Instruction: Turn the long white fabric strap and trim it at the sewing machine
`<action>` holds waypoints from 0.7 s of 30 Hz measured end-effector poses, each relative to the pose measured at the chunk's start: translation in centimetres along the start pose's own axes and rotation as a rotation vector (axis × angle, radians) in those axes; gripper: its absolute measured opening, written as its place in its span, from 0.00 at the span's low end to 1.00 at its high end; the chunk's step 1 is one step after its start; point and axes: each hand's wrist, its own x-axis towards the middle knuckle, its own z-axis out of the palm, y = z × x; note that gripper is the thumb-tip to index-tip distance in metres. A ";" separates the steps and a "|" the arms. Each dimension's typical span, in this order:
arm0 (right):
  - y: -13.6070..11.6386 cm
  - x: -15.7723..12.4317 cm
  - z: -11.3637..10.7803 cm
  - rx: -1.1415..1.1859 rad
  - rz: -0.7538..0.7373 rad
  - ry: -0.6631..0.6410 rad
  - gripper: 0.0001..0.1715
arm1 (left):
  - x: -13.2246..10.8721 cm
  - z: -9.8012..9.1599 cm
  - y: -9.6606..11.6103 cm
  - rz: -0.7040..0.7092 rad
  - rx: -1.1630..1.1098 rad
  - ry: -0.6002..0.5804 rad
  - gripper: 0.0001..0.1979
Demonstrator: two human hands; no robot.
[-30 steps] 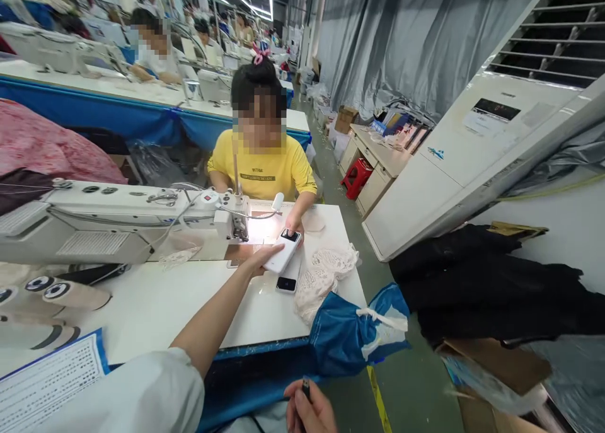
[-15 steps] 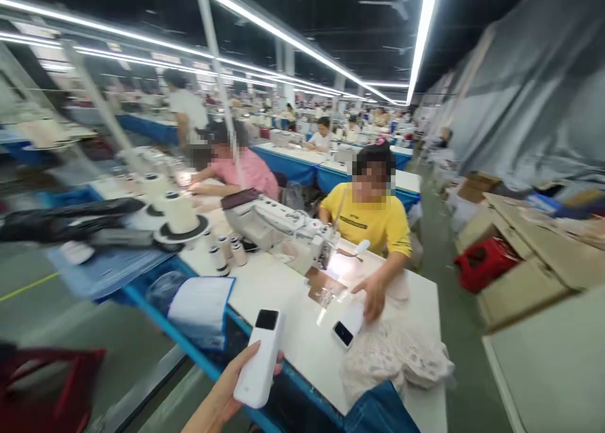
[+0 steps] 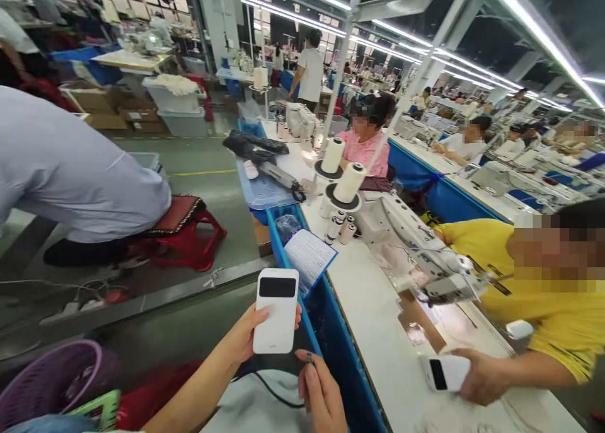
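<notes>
My left hand (image 3: pixel 246 335) is closed around a white power bank (image 3: pixel 276 326) with a dark display panel near its top, held upright over the gap beside the sewing table. Low and just right of it, my right hand (image 3: pixel 324 392) pinches the small dark end of a cable. The black cable (image 3: pixel 271 390) loops leftward across pale fabric below. The cable end and the power bank are apart. On the table, a co-worker's hand (image 3: pixel 486 376) grips a similar white power bank (image 3: pixel 439 373).
A sewing machine (image 3: pixel 416 244) and thread cones (image 3: pixel 348 182) stand on the white table (image 3: pixel 352 294). A sheet of paper (image 3: pixel 309 256) lies in the blue cloth trough. On the left are a person on a red stool (image 3: pixel 189 231) and a purple basket (image 3: pixel 51 382).
The view has swung left. My right hand has come into view with the cable end. My left hand still holds the power bank, now more upright; the co-worker's hand has closed on theirs.
</notes>
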 end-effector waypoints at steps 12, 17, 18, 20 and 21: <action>-6.2 10.9 14.0 -0.159 -0.023 -0.354 0.24 | 1.1 -9.4 11.7 0.047 -0.459 0.604 0.24; -6.5 14.6 16.0 -0.140 0.054 -0.267 0.27 | -1.8 -13.7 12.3 0.004 -0.354 0.466 0.24; -6.7 15.2 16.1 -0.128 0.056 -0.264 0.28 | -2.8 -14.3 12.5 -0.016 -0.290 0.387 0.25; -7.3 16.3 16.6 -0.117 0.040 -0.308 0.29 | -5.1 -15.4 12.8 -0.061 -0.135 0.250 0.27; -7.7 16.7 17.0 -0.131 0.021 -0.340 0.28 | -6.2 -15.7 13.0 -0.079 -0.060 0.212 0.27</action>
